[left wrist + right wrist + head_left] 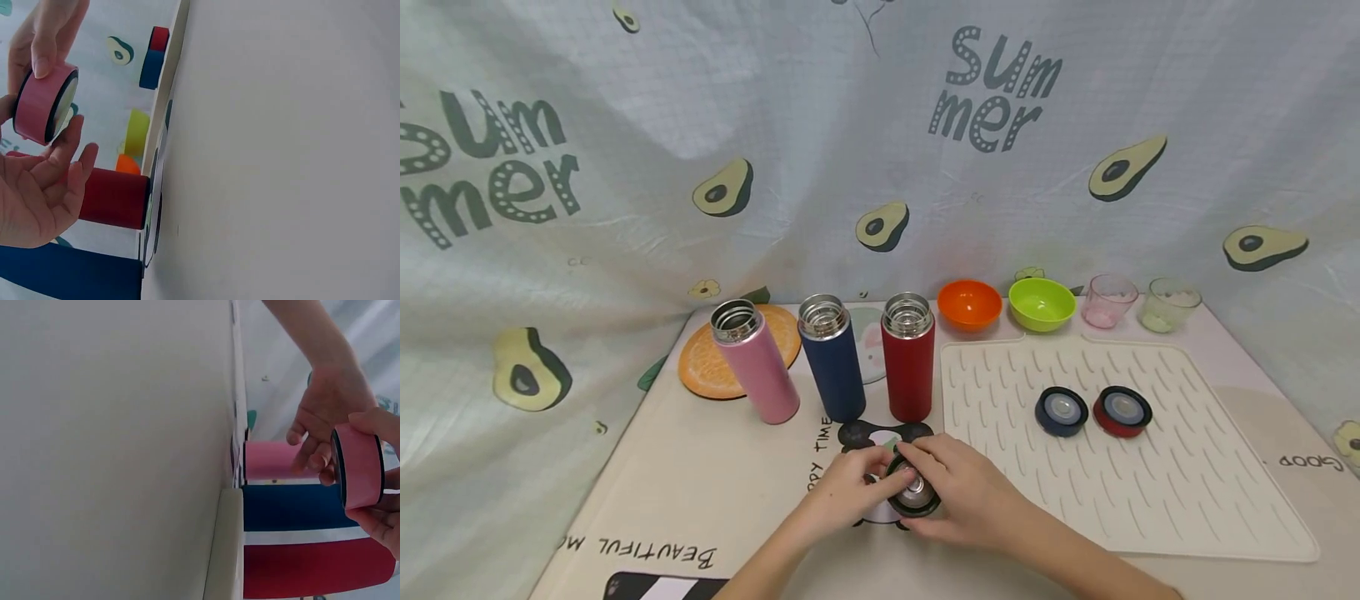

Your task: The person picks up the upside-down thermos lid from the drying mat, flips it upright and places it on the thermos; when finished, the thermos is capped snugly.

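The right hand (pixel 966 492) grips the side of the pink lid (pixel 917 498), which the left hand (pixel 844 493) pinches between thumb and fingers. Beyond them, to the left and nearer the left hand, the open pink bottle (pixel 756 367) stands upright on the tabletop (pixel 700 475), long axis vertical, beside the blue bottle (pixel 837 371).

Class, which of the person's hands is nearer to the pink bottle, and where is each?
Left: the left hand is in front and right of the pink bottle; the right hand is farther right.
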`<state>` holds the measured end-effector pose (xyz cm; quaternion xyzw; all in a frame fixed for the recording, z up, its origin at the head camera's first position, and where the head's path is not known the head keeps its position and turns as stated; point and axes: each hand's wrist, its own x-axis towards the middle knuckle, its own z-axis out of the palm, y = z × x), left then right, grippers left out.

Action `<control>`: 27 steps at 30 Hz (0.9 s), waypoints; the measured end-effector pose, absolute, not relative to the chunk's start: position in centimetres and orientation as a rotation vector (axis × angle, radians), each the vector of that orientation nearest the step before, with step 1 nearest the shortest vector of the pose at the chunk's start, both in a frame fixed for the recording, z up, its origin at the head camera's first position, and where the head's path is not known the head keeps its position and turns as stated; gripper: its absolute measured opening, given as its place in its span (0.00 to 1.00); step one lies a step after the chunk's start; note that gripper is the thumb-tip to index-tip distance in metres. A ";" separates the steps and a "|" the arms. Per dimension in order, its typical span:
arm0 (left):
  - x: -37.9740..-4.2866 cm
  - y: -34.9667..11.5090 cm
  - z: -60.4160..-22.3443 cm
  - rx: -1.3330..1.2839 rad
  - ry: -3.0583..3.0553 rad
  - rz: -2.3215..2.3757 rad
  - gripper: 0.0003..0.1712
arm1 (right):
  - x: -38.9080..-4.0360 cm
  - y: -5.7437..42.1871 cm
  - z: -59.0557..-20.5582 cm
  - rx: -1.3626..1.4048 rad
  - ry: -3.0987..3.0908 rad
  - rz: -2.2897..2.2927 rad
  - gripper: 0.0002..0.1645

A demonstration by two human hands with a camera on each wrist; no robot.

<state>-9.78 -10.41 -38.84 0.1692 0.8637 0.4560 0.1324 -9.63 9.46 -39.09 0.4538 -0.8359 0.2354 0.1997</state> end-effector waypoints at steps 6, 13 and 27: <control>-9.6 -10.3 -38.9 0.437 2.402 1.359 0.19 | -9.1 9.1 -39.2 1.280 -2.293 0.664 0.43; -9.7 -10.3 -38.8 0.432 2.391 1.367 0.18 | -9.1 9.3 -39.1 1.240 -2.340 0.657 0.42; -9.7 -10.8 -38.1 0.393 2.491 1.442 0.18 | -8.9 9.7 -38.7 1.147 -2.382 0.733 0.43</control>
